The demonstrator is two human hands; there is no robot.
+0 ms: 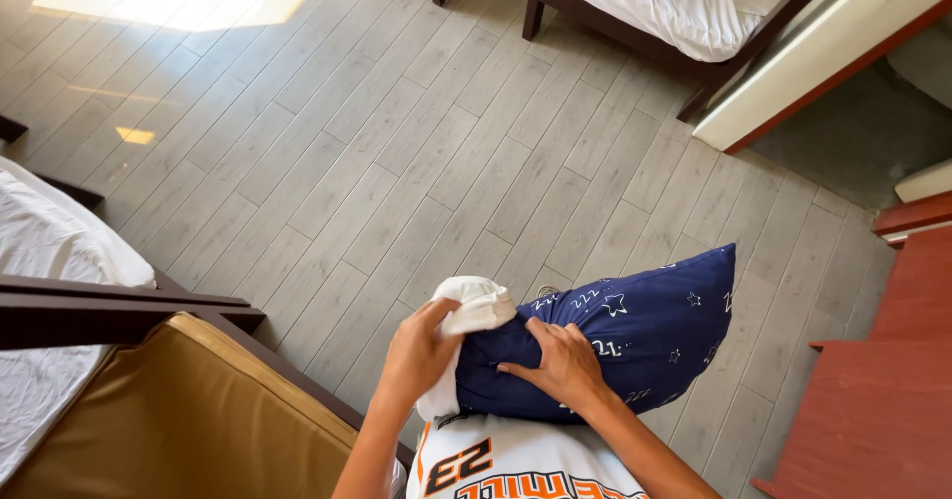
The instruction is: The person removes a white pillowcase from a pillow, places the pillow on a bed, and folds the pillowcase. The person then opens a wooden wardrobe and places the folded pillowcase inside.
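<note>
A pillow in a dark blue pillowcase [645, 330] with white stars is held against my body, pointing to the right. Its white inner pillow end [478, 305] sticks out of the case's opening at the left. My left hand [418, 352] grips that white end and the edge of the case. My right hand [562, 363] lies flat on the blue cloth, fingers spread, pressing it.
A tan cushioned seat [178, 420] in a dark wooden frame stands at lower left, with a white-sheeted bed [50, 241] beyond it. Another bed with white bedding [684, 3] is at the top. Red wooden furniture [883, 390] fills the right. Grey plank floor [397, 142] lies between.
</note>
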